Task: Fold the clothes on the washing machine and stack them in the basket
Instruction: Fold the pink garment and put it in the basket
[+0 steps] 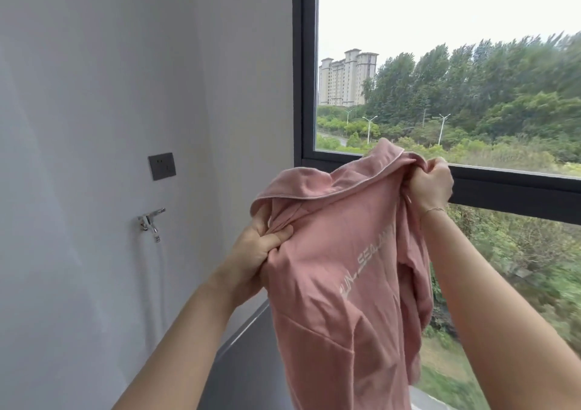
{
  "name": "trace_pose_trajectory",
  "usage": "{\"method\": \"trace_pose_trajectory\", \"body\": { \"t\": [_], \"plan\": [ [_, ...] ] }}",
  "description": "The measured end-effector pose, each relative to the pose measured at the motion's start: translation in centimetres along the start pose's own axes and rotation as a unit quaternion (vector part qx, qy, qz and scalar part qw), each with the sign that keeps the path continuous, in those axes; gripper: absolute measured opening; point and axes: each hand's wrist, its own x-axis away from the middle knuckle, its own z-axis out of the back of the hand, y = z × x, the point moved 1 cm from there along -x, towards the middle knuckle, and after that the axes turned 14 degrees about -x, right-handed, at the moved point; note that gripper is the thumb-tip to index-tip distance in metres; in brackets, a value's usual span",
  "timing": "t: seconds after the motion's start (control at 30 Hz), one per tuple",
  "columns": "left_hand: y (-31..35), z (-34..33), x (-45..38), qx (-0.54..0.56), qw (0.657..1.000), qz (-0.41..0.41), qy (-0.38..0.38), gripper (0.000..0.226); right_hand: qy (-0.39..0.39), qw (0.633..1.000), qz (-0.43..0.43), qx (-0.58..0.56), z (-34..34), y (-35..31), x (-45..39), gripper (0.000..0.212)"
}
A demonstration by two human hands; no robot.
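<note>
- Both bare forearms reach up and forward from the bottom of the view, one from the lower left and one from the lower right.
- A pink top [342, 271] hangs in the air between the two hands, its back toward the camera, with pale lettering running slantwise across the cloth. Its lower part drops out of view at the bottom edge.
- The left hand [261, 249] grips the top at its left shoulder, just under the collar; the fingers [276, 236] are curled tight into a bunch of the cloth, thumb pressed over the fold.
- The right hand [429, 183] is held higher and grips the top's other shoulder; its fingers are curled round a gathered wad of fabric at the collar's right end. A thin bracelet [435, 210] circles that wrist.
- The collar [355, 173], edged with pale piping, flops forward across the top between the two hands.
- Below the left forearm a grey, flat surface with a raised edge [245, 356] shows beside the hanging cloth; whether it is the washing machine I cannot tell.
- On the white wall to the left sits a metal tap [151, 221] with a pale hose dropping from it, and above that a dark wall socket [162, 166].
- Beyond the top, a dark-framed window [306, 73] looks out on trees, street lamps and tall pale apartment blocks [347, 77] in the distance.
</note>
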Motion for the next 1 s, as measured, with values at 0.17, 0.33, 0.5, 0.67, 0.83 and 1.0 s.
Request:
{"method": "trace_pose_trajectory", "body": {
  "t": [0.17,0.33,0.5,0.67,0.83,1.0],
  "plan": [
    [-5.2,6.6,0.9,0.023,0.994,0.056,0.092,0.04,-0.081,0.997,0.012,0.004,-10.2,2.0,4.2,0.005],
    [-14.4,19.2,0.2,0.004,0.965,0.185,0.187,0.024,-0.228,0.972,-0.035,0.045,-22.2,7.7,12.4,0.021],
    [-28.7,28.1,2.9,-0.121,0.889,0.415,0.154,0.04,-0.357,0.9,-0.205,0.146,-26.6,19.0,25.1,0.033],
    [-39.1,27.6,7.1,-0.194,0.812,0.55,0.04,0.053,-0.369,0.863,-0.298,0.175,-19.8,25.5,37.0,0.026],
    [-41.2,27.6,9.7,-0.273,0.767,0.58,0.022,0.049,-0.354,0.873,-0.28,0.183,-14.3,27.2,44.7,0.029],
    [-42.7,28.4,11.1,-0.281,0.806,0.514,0.088,0.022,-0.459,0.795,-0.133,0.374,-11.6,27.2,48.4,0.071]
  ]
}}
